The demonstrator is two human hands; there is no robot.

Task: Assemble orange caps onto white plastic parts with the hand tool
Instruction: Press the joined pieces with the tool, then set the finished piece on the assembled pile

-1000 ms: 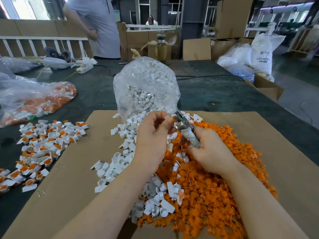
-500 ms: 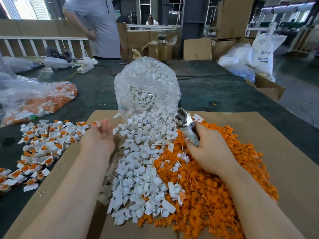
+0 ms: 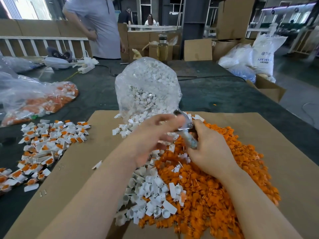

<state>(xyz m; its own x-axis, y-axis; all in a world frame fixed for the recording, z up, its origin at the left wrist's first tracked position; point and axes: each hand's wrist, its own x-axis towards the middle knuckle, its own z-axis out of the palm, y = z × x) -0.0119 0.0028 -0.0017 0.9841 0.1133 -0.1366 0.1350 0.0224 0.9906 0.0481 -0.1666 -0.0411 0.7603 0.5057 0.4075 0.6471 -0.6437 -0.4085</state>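
Observation:
My right hand (image 3: 209, 152) grips the hand tool (image 3: 185, 127) by its wrapped handle, metal head pointing up and away. It sits over a big heap of orange caps (image 3: 217, 188) on the cardboard sheet (image 3: 269, 135). My left hand (image 3: 153, 135) is motion-blurred just left of the tool head, fingers reaching toward it; whether it holds a part is unclear. Loose white plastic parts (image 3: 151, 197) lie under and in front of my left forearm. Finished white parts with orange caps (image 3: 46, 142) are spread at the left.
A clear bag of white parts (image 3: 148, 87) stands behind my hands. Another bag of capped parts (image 3: 36, 100) lies far left. A person (image 3: 98, 28) stands across the table by a bottle (image 3: 162, 47) and a power strip (image 3: 86, 68). An open box (image 3: 269, 90) sits right.
My left hand left the tool, swung out to the pile of finished parts at the left, and has come back to the tool head. My right hand stayed put with the tool.

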